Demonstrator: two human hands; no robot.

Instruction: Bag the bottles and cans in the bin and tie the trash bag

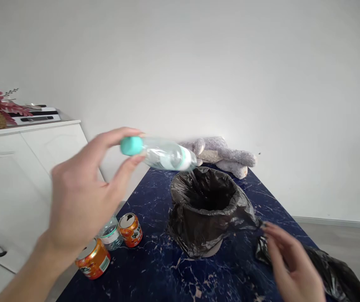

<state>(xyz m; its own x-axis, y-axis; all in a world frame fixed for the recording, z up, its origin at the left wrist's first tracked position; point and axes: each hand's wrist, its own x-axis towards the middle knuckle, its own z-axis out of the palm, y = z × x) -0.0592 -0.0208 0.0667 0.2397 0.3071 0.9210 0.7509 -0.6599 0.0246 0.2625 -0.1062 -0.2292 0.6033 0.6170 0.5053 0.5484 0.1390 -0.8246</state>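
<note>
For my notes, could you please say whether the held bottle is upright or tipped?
Tipped: the left hand pinches the bottle near its cap, and it runs sideways across the view.

A dark blue table [157, 270] with white marble veining. Near its middle stands a pale bin [214, 249] draped in a black plastic bag [195, 228]. At left are 2 orange cans, 1 nearer [94, 260] and 1 farther [131, 230], with 1 clear bottle [112, 235] between them. A gray plush toy [213, 156] lies at the far end; crumpled black plastic [337, 268] lies near right.
</note>
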